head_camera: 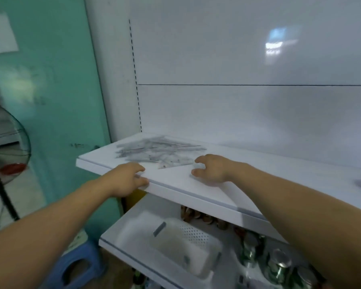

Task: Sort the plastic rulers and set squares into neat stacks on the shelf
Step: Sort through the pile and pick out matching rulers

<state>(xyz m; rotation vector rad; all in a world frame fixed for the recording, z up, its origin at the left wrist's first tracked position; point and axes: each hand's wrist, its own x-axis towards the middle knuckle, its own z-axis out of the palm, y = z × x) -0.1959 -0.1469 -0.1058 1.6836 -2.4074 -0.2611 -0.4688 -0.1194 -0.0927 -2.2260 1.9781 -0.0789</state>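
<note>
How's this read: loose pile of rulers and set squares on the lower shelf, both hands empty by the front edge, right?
Wrong shelf. The head view shows the pile of rulers and set squares on the upper shelf, not the lower one. The left hand and right hand are empty by its front edge.

A: Bright, even, cool light. Bluish-white glare patch high on the glossy back panel (275, 42).

B: Soft all over, smeared by motion blur; clear plastic pile (154, 152) just a grey smudge on the shelf (258, 184).

A: Faint shadow under the right hand (212, 168). Wide-angle bending towards the edges.
</note>
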